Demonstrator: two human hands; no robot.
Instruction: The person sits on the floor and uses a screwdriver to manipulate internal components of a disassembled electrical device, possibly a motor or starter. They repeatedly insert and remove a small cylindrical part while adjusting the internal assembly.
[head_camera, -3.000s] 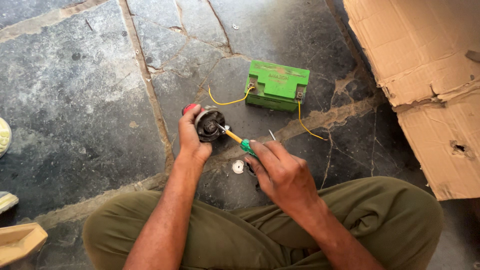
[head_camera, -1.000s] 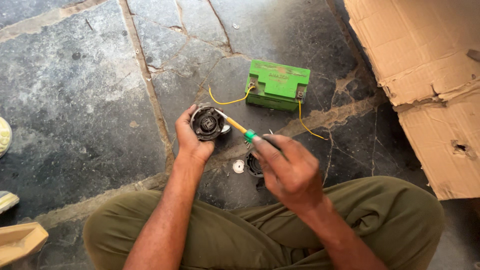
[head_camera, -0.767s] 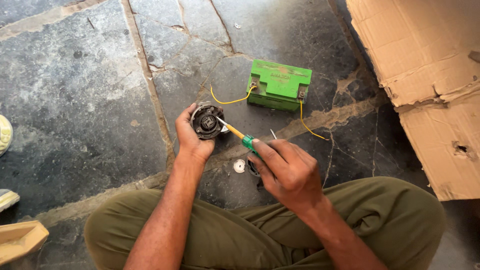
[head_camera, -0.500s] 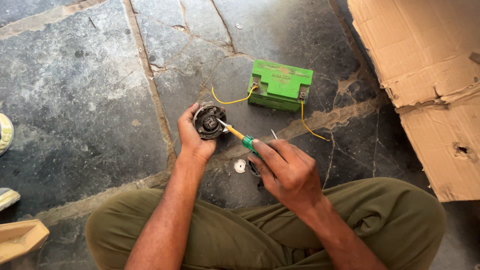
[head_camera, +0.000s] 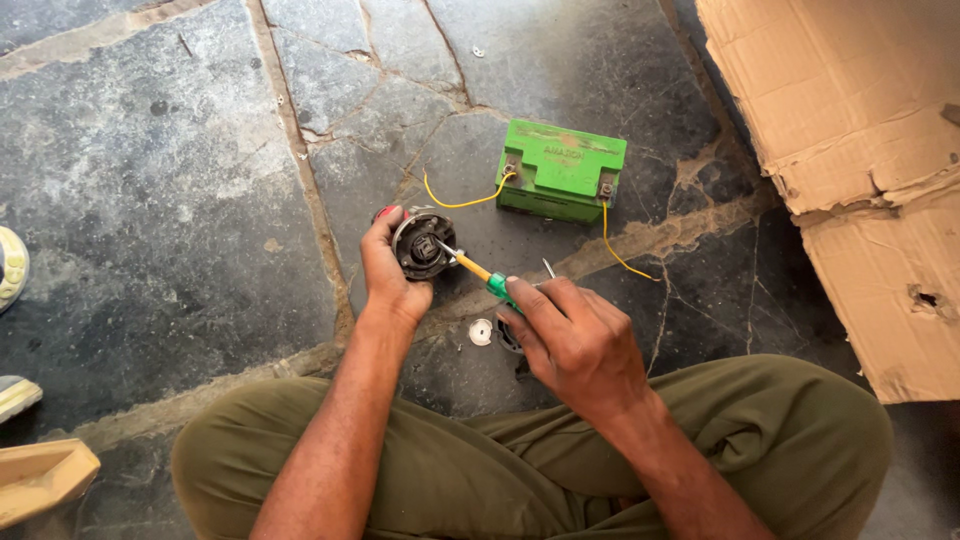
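Note:
My left hand (head_camera: 388, 272) grips a small round metal motor (head_camera: 421, 243), its open face turned up towards me. My right hand (head_camera: 572, 335) holds a screwdriver (head_camera: 478, 273) with a yellow and green handle, and its tip sits in the motor's centre. Just beyond the motor a green rectangular battery (head_camera: 561, 169) rests on the stone floor, with a yellow wire (head_camera: 462, 201) curling from its left terminal and another yellow wire (head_camera: 617, 247) trailing from its right one. A small white round part (head_camera: 481, 331) lies on the floor between my hands, beside a dark part mostly hidden by my right hand.
I sit cross-legged in olive trousers (head_camera: 800, 440) on dark stone slabs with pale joints. A flattened cardboard sheet (head_camera: 860, 150) covers the floor at the right. A sandal's edge (head_camera: 12, 268) and a tan object (head_camera: 40, 480) sit at the far left.
The motor turned in my left hand from tilted to face-up. The screwdriver tip drew back a little, then went back into the motor's centre. The battery and wires stayed put.

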